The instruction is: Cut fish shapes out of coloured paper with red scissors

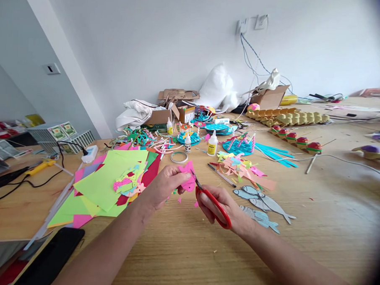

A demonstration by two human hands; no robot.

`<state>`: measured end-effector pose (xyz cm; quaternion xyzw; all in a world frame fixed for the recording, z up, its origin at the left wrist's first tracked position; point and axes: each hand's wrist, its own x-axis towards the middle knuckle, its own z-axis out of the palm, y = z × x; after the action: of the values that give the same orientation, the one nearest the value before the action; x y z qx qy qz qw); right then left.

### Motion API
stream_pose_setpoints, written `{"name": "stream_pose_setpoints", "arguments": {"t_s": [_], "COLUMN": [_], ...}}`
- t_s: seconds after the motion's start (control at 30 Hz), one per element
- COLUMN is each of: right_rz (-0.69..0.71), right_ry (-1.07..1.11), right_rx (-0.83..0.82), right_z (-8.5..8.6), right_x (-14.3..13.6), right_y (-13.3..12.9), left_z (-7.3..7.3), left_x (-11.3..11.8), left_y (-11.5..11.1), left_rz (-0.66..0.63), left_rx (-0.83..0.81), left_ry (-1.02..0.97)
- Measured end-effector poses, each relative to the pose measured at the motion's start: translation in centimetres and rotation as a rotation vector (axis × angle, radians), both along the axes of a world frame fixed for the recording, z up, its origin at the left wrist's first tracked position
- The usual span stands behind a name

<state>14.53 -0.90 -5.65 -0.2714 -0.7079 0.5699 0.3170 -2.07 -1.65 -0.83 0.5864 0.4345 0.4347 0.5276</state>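
My left hand (168, 184) pinches a small piece of pink paper (188, 185) that has dark drawn lines and a dot on it. My right hand (222, 202) is closed around the red handles of a pair of scissors (223, 218). Their blades meet the right edge of the pink paper; how far they are parted is too small to tell. Small pink scraps lie on the table just below the two hands. To the right, several grey-blue paper fish (271, 202) lie flat, near my right wrist.
Bright green paper sheets (108, 185) are piled at the left with cut shapes on top. A tape roll (179, 157), a glue bottle (212, 144), a pen (222, 175) and paper strips (245, 170) lie beyond my hands. A black phone (54, 256) rests at the lower left.
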Motion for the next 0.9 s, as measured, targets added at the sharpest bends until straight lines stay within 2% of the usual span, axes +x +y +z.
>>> {"name": "stream_pose_setpoints", "arguments": {"t_s": [0.27,0.57,0.9], "right_rz": [-0.027,-0.029,-0.018], "right_ry": [-0.103,-0.074,-0.049], "right_rx": [-0.012,-0.040,-0.051], "right_z": [0.20,0.69,0.62], "right_x": [0.13,0.03,0.10], "right_y": [-0.11,-0.22,-0.11], "left_z": [0.34,-0.32,-0.39], "left_x": [-0.29,-0.70,-0.48], "left_y": [0.01,0.24,0.30], "left_rz": [0.016,0.017,0.063], "left_rx": [-0.008,0.029,0.093], "left_ry": [0.001,-0.035,-0.069]}}
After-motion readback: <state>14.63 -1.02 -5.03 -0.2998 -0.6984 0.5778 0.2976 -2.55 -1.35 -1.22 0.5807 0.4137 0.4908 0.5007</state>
